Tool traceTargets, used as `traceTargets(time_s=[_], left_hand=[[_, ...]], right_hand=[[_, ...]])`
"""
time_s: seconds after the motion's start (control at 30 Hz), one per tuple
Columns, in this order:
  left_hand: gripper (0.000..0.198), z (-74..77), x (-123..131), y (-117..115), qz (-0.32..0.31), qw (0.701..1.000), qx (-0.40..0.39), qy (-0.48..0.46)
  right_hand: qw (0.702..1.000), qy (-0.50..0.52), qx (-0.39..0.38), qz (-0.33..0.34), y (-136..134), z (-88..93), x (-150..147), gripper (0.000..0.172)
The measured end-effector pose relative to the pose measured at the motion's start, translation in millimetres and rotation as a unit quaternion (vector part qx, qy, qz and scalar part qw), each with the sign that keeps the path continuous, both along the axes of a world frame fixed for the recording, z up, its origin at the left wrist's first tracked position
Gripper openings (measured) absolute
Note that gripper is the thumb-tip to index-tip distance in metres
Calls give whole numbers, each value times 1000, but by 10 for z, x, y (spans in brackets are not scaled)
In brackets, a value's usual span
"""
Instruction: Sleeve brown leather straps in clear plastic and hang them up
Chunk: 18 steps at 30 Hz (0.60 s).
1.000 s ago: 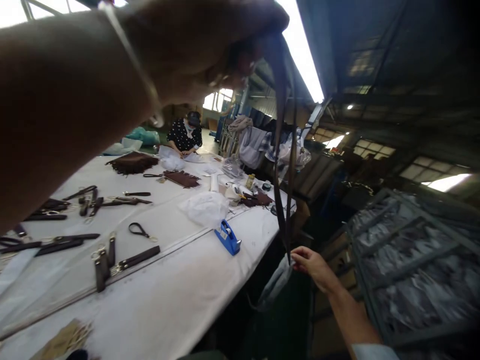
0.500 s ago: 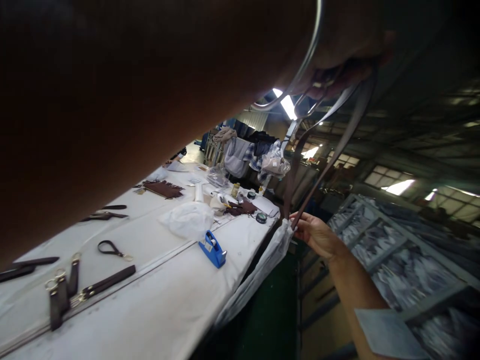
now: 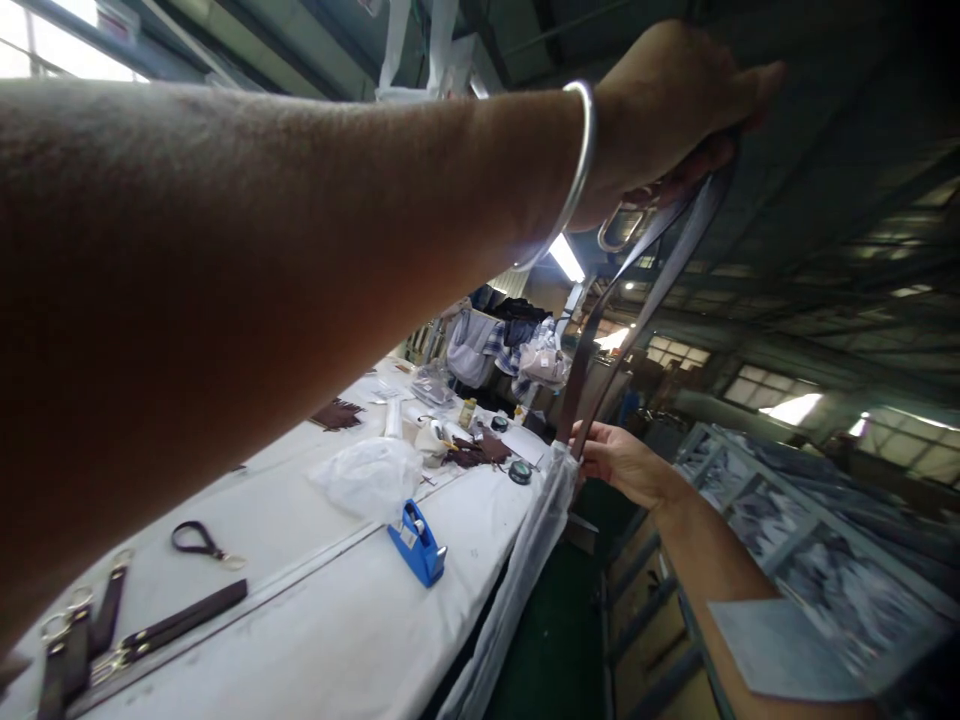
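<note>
My left hand (image 3: 675, 105) is raised high at the upper right, a silver bangle on its wrist, and grips the top of a long dark leather strap (image 3: 630, 300) with a metal ring at its upper end. The doubled strap hangs down and to the left. My right hand (image 3: 619, 462) pinches its lower end beside the table's right edge, together with the mouth of a clear plastic sleeve (image 3: 525, 560) that hangs down along the table's side. My left forearm fills much of the upper left of the view.
A long white table (image 3: 337, 620) carries a blue tape dispenser (image 3: 416, 540), a crumpled clear bag (image 3: 367, 478), short dark straps with metal rings (image 3: 142, 630), a strap loop (image 3: 196, 540) and brown fringed pieces (image 3: 337, 412). Metal racks (image 3: 787, 540) stand at the right.
My left arm has lowered out of the camera's way, so the hand and strap top show clearly. My right hand moved up slightly, and the plastic sleeve hangs straighter beneath it.
</note>
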<state>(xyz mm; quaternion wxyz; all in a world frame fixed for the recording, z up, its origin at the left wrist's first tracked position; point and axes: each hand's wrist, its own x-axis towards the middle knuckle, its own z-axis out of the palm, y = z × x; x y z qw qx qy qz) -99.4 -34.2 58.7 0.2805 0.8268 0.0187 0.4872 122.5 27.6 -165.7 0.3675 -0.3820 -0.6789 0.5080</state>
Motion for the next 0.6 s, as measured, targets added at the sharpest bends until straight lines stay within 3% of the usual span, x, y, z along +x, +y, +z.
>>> traceTargets(time_s=[0.07, 0.17, 0.33, 0.43, 0.6], left_hand=[[22, -29, 26, -116, 81, 990, 29, -108], [21, -48, 37, -238, 110, 980, 27, -162], [22, -115, 3, -363, 185, 980, -46, -62], [25, -165, -17, -357, 229, 972, -48, -12], [24, -187, -25, -256, 217, 975, -34, -41]], right_hand=[[999, -33, 9, 23, -9, 28, -72, 31], [996, -69, 9, 55, -59, 71, -174, 29], [999, -19, 11, 42, -71, 170, -197, 31], [999, 0, 16, 32, -4, 215, -156, 29], [998, -28, 33, 35, 26, 349, -145, 32]])
